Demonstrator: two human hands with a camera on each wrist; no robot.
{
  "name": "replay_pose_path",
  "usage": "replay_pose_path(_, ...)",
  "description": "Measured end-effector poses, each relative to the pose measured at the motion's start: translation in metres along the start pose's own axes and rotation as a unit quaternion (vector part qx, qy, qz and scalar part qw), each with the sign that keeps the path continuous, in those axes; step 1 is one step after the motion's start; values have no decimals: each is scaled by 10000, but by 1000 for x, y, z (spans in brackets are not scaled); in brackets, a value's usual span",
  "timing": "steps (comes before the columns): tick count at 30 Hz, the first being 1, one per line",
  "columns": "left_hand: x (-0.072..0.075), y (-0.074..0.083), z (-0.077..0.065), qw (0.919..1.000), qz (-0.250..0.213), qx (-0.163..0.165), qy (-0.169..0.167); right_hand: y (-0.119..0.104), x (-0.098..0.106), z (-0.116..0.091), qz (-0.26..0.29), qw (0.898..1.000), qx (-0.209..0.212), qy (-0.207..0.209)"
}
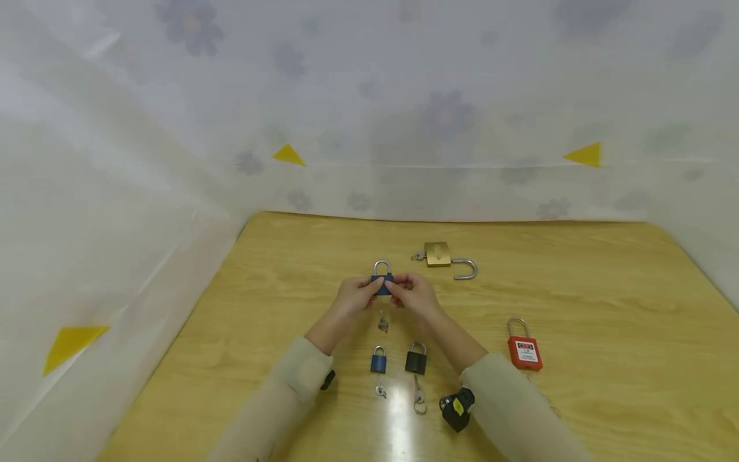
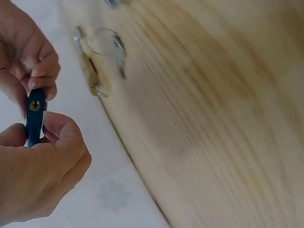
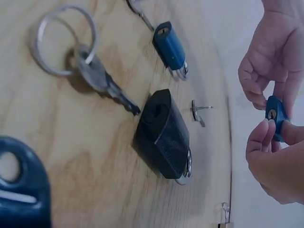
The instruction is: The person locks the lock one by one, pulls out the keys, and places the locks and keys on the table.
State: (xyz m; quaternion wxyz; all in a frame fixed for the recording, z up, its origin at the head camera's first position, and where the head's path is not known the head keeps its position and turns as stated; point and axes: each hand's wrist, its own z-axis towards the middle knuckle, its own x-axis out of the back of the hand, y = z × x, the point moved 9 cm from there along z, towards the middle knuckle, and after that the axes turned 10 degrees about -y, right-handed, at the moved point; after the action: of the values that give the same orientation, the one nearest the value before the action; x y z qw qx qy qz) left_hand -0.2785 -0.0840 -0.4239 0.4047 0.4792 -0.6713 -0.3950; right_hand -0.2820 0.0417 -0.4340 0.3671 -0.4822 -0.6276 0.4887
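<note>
Both hands pinch a blue padlock (image 1: 382, 290) between thumbs and fingers, in the middle of the head view. Its silver shackle points up and away. In the left wrist view, the brass keyhole on the padlock's (image 2: 34, 118) underside shows, with nothing in it. My left hand (image 1: 352, 295) grips the left side of the body, and my right hand (image 1: 417, 295) holds the right side. Small keys (image 1: 383, 322) lie on the table just in front of the hands.
On the wooden table (image 1: 277, 256) lie a brass padlock (image 1: 437, 255) with open shackle, a smaller blue padlock (image 1: 378, 364), a black padlock (image 1: 416, 362) and keys (image 1: 419, 396). A red padlock (image 1: 525, 352) and a black lock (image 1: 457, 410) sit near the right sleeve.
</note>
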Motion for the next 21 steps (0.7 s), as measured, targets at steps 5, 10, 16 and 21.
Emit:
replay_pose_path(5, 14, 5, 17, 9870, 1502, -334, 465, 13, -1, 19, 122, 9989, -313, 322)
replay_pose_path(10, 15, -1, 33, 9763, 2117, -284, 340, 25, -1, 28, 106, 9966, -520, 624)
replay_pose_path(16, 15, -4, 38, 9569, 2864, -269, 394, 28, -4, 28, -469, 9935, -598, 848)
replay_pose_path(21, 13, -8, 40, 9533, 2933, -486, 542, 25, -3, 24, -971, 9885, -615, 985)
